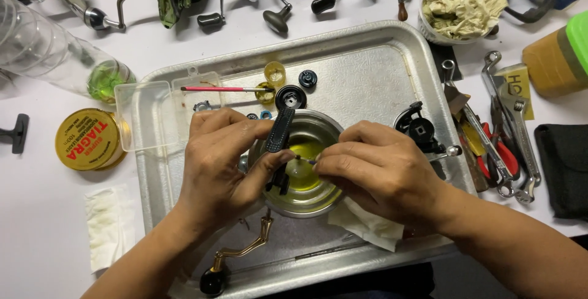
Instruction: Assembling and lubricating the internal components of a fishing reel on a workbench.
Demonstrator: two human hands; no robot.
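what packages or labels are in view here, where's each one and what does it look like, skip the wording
Round tin: on the table left of the metal tray, flat, yellow lid with red print.
Yellow tag: right of the tray, beneath the wrenches, handwritten dark marks.
Clear plastic box: at the tray's left edge, unlabelled.
Bottle: far right, amber with a green cap, no label showing.
No screens or signs.

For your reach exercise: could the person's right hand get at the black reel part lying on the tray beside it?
Probably yes: the black reel part lies uncovered on the tray just beyond the right hand, though its fingers are pinching something small.
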